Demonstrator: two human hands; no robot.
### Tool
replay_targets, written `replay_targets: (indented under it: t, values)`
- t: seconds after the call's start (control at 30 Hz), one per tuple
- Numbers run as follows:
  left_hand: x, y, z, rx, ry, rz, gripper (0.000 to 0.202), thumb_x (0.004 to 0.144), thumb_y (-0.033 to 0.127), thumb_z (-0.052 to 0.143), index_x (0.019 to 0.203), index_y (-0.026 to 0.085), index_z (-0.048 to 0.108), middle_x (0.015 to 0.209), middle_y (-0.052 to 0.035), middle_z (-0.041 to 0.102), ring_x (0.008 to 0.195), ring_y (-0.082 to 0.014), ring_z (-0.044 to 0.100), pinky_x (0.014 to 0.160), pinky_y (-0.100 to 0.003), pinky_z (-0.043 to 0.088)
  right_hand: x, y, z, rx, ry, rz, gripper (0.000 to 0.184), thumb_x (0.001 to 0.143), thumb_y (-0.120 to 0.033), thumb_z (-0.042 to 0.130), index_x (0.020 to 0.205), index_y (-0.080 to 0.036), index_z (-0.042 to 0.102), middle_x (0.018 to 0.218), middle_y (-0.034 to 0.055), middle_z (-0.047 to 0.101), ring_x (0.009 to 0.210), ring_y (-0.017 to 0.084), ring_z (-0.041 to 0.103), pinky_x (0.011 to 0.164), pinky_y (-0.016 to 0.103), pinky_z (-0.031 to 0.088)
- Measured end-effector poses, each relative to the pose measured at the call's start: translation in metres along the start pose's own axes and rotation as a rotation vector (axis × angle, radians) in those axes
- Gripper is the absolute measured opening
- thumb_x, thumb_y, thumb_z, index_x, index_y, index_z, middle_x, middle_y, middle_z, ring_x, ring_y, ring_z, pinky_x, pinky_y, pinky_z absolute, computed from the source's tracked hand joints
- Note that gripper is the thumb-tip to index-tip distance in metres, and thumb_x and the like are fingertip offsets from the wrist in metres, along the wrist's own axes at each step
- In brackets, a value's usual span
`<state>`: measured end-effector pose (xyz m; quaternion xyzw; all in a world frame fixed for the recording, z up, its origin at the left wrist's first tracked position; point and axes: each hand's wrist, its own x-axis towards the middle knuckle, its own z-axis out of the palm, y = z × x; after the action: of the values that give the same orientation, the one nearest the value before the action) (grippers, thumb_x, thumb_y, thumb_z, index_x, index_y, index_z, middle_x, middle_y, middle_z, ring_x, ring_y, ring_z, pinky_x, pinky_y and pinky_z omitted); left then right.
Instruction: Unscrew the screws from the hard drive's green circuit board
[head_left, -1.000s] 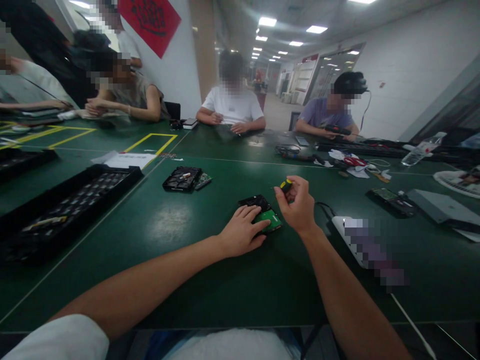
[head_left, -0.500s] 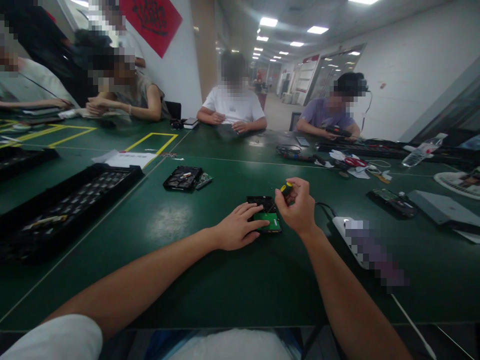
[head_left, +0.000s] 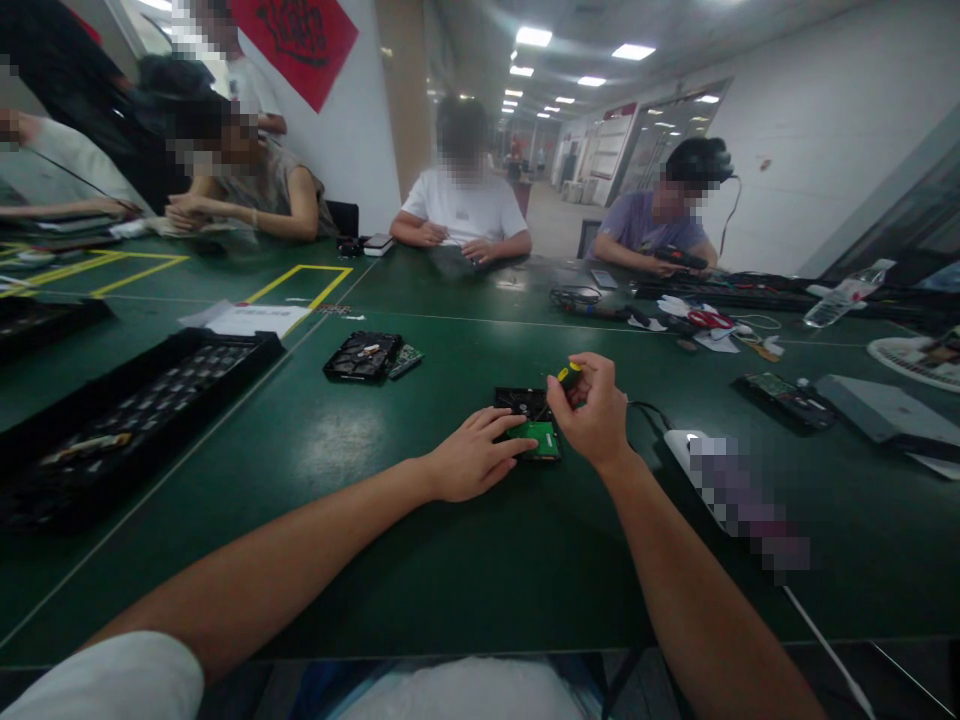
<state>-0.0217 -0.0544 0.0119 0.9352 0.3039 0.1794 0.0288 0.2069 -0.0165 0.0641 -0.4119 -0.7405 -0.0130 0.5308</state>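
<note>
Drive (head_left: 520, 400) flat on the green table (head_left: 337, 560), in front of the wearer, its green board (head_left: 546, 437) on the near side, dark section beyond.

Left hand (head_left: 470, 458) comes in from the drive's left, fingers spread over its top, a fingertip on the board; laid open, not wrapped round. Good brace, I judge: keeps the drive from turning, but best with light pressure on the board and fingertips clear of the blade's path.

Right hand (head_left: 598, 415) above the drive's right edge, curled closed on the screwdriver (head_left: 571, 375). Handle leans; shaft slants down towards the drive. Whether the tip is seated: too small to tell. Advice: bring the handle more upright, seat the tip before twisting, push straight down, turn slowly. A slanted driver could slip and score the board.

Left of the drive, a little beyond: black shell (head_left: 363, 356), small circuit piece (head_left: 406, 361) at its side. Farther left of the drive, long black tray (head_left: 268, 346). Right of the drive, white slab (head_left: 681, 455), well apart from the working spot.
</note>
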Motion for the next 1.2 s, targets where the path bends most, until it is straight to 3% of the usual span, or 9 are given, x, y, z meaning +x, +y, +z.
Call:
replay_targets:
  t: [0.77, 1.2]
  values:
    - [-0.0001, 0.0027, -0.0009, -0.013, 0.027, -0.047, 0.044, 0.104, 0.033, 0.051, 0.147, 0.031, 0.058, 0.154, -0.0116, 0.049, 0.144, -0.0341, 0.043, 0.121, -0.059, 0.035, -0.0004, -0.0012, -0.0009, -0.023, -0.073, 0.016, 0.038, 0.095, -0.033, 0.067, 0.127, -0.024, 0.049, 0.082, -0.0034, 0.062, 0.058, 0.013, 0.059, 0.059, 0.027, 0.051]
    - [0.0081, 0.0002, 0.0019, 0.020, 0.060, -0.033, 0.042, 0.105, 0.035, 0.049, 0.145, 0.028, 0.060, 0.142, -0.0120, 0.054, 0.138, -0.0317, 0.046, 0.122, -0.056, 0.035, 0.0065, -0.0018, -0.0047, -0.074, -0.010, -0.093, 0.029, 0.097, -0.036, 0.068, 0.123, -0.024, 0.060, 0.108, 0.0080, 0.066, 0.084, 0.021, 0.066, 0.072, 0.036, 0.057]
